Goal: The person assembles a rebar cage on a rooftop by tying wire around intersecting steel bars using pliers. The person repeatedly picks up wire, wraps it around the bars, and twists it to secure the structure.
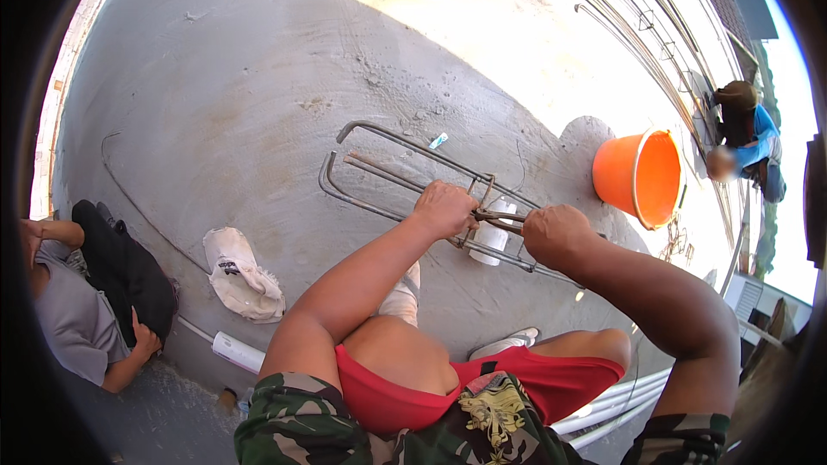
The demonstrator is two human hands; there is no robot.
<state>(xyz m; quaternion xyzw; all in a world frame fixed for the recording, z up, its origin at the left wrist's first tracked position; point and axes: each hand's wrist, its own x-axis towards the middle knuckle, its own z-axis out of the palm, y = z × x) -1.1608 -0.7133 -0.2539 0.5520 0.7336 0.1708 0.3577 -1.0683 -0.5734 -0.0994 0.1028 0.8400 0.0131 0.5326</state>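
A narrow rebar frame [379, 127] of long bars with bent ends lies slanted before me, crossed by a thin square stirrup [489, 182]. My left hand [446, 209] is closed around the frame's bars beside that stirrup; its fingertips are partly hidden. In my right hand [558, 233] is a pair of pincers [506, 220], gripped by the handles. Their jaw end meets the bars at the stirrup, close to my left fingers. Under the frame, a white cylinder [491, 241] stands on the concrete.
An orange bucket [613, 174] lies tipped at right. Near my left arm are a white cap [239, 277] and a white tube [237, 351]. A person [82, 293] sits at left; another in blue [760, 145] bends by long rebar [655, 43]. White pipes [616, 405] lie lower right.
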